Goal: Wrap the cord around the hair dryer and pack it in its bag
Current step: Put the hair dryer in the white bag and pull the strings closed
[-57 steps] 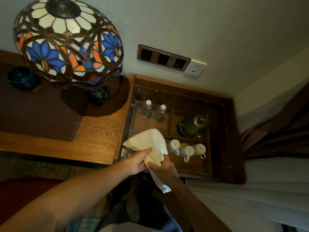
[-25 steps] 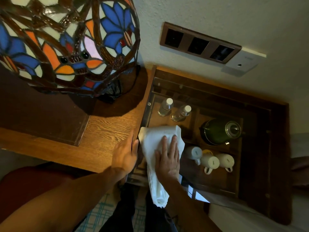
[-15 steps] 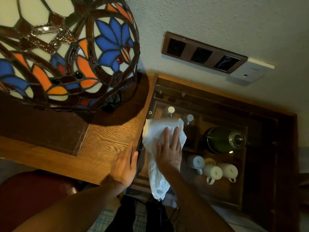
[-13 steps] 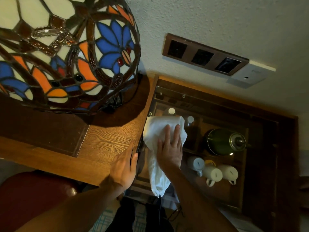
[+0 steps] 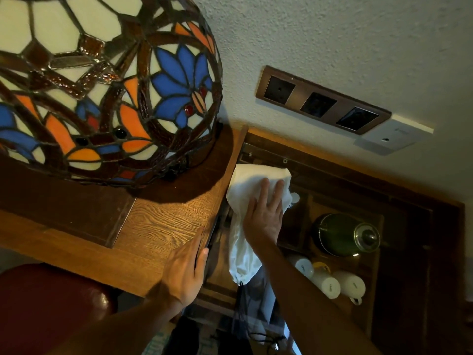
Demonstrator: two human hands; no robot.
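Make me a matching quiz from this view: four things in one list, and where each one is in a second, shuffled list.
Things:
1. white bag
2. left hand
3. green kettle
4. stained-glass lamp

Places:
A. standing on the wooden desk top
B. lying on the glass lid of the tray cabinet, under the right hand
C. resting on the desk's edge
D. inside the cabinet, beside the white mugs

Pairs: 1-B, 2-C, 3-D, 4-A
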